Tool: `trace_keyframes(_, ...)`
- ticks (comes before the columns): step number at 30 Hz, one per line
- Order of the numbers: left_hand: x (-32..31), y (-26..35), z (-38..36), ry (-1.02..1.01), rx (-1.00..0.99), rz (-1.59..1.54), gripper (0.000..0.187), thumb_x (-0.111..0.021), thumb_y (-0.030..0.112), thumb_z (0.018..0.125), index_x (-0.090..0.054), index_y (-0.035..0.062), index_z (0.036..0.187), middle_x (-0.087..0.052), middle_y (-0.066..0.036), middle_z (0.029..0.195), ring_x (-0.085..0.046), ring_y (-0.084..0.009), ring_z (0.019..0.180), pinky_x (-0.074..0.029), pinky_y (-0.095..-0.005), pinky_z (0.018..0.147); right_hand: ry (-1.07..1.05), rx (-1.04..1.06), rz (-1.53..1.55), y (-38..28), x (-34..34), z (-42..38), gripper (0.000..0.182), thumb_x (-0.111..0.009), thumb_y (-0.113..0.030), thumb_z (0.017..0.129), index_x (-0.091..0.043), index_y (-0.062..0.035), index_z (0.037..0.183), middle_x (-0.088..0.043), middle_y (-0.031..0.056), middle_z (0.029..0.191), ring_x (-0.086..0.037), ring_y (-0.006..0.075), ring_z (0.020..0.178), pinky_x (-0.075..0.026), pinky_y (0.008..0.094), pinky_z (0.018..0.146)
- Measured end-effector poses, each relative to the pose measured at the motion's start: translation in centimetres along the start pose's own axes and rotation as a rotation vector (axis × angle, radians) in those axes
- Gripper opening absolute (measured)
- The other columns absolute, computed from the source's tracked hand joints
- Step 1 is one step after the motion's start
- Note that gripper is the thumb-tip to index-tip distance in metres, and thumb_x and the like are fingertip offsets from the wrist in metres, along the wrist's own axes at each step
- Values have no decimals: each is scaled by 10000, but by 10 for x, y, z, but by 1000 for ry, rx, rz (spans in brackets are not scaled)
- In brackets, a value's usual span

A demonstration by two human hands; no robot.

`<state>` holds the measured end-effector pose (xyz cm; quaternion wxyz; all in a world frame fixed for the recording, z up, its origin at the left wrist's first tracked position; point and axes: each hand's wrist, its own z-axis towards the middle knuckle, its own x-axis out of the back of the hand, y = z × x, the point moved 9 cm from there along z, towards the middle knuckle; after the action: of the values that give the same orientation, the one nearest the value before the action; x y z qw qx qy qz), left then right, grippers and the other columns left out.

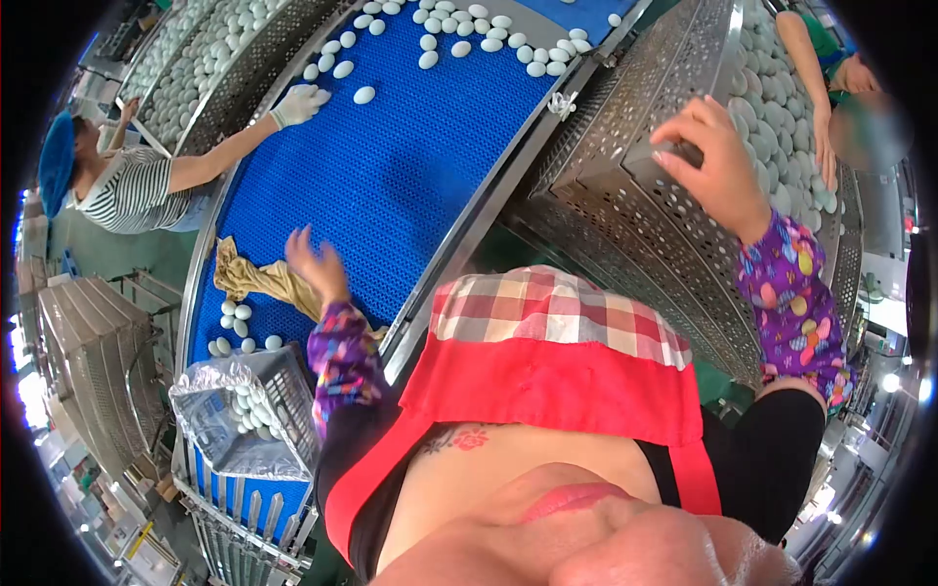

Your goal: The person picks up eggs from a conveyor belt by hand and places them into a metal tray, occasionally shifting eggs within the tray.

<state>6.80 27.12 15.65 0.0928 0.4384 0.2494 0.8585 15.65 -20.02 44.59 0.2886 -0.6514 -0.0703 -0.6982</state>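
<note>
My left hand (318, 266) hovers over the blue conveyor belt (391, 186), fingers spread and slightly blurred, holding nothing that I can see. Beside it a crumpled tan cloth (256, 277) lies across the belt. My right hand (718, 166) is by the upper edge of a perforated metal bin (625, 146). Its fingers are curved, with a gap between thumb and fingertips and no object showing there. Pale eggs (772, 107) fill that bin. More eggs (464, 29) sit at the belt's far end.
A crate (244, 444) lined with clear plastic holds several eggs at the belt's near end. A co-worker's gloved hand (301, 104) reaches over the belt from the left. Another person's hand (826, 156) touches eggs at right. A metal rail (489, 181) edges the belt.
</note>
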Motion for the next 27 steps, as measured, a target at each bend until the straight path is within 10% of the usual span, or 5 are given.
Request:
trace_keyframes(11, -390, 102, 117, -343, -155, -304, 702, -776, 321, 721, -470, 56, 1294, -318, -299, 1393, -325, -438, 1297, -329, -453, 1058, -104, -117, -99, -2, -10, 7, 236, -649, -3, 624, -627, -96, 840, -501, 55, 773, -560, 267, 797, -331, 517, 1002)
trace_keyframes(21, -580, 135, 231, -548, -214, 74, 807, -623, 732, 666, -491, 288, 1327, -337, -138, 1440, -293, -398, 1306, -362, -589, 961, -176, -347, -221, 0, -15, -4, 261, -683, -106, 594, -672, -198, 839, -554, -31, 792, -588, 162, 766, -287, 459, 1034)
trace_keyframes(27, -578, 178, 207, -693, -349, 291, 526, -691, 521, 704, -625, 247, 1148, -471, -84, 1336, -502, -362, 1138, -471, -473, 876, -256, -311, -197, 2, -13, 2, 224, -674, -137, 599, -675, -210, 811, -585, -56, 788, -597, 140, 794, -299, 400, 998)
